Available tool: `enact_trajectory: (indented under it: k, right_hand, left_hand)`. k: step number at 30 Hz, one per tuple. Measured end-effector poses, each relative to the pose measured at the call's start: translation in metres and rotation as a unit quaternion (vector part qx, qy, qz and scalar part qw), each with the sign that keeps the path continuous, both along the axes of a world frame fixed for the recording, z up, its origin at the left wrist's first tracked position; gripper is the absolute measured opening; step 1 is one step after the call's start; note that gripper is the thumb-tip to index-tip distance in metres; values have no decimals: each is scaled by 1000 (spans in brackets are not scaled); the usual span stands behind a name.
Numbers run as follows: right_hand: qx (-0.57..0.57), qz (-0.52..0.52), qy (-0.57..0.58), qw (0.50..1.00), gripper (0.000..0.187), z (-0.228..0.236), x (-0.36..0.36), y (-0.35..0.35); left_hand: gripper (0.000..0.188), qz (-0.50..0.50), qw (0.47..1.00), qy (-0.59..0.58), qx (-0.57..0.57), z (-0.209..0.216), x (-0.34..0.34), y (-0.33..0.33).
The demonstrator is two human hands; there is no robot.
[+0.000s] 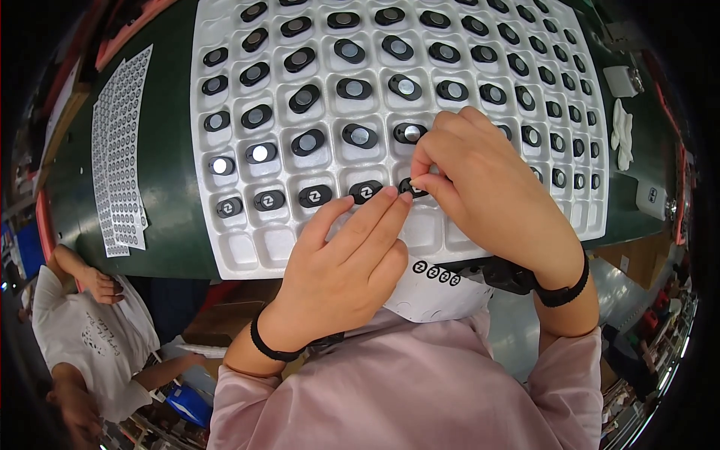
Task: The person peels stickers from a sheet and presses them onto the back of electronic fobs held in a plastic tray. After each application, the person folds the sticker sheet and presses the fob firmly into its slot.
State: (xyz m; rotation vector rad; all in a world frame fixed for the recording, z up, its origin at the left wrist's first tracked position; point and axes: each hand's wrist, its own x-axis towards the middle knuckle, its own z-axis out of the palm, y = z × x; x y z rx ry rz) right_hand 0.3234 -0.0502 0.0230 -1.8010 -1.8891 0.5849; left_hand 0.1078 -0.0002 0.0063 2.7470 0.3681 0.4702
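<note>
A white plastic tray (274, 244) with rows of square pockets lies before me, most of them holding a small black oval device. Devices in the nearest filled row, such as this black device (315, 196), bear a round black sticker with a white mark; those farther back show a bare silver disc. My left hand (352, 262) is open, fingers stretched, its fingertips against the left side of a black oval device (416, 190) in that row. Over the same device my right hand (487, 172) pinches thumb and forefinger together; what lies between them is hidden.
A white sheet with round stickers (439, 289) is at the tray's near edge. More sticker sheets (124, 157) lie on the green table (169, 150). White cloth (621, 135) and a white box (651, 199) are at right. A co-worker (97, 322) is at lower left.
</note>
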Motion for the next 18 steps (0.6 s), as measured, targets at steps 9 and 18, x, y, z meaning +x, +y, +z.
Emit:
enact_trajectory:
  k: [9, 18]
  right_hand:
    - [64, -22, -22, 997, 15, 3, -4, -10]
    - [75, 32, -109, 991, 31, 0, -9, -57]
  left_hand:
    - [13, -1, 1000, 6, 1, 0, -1, 1]
    - [12, -3, 1000, 11, -3, 0, -1, 1]
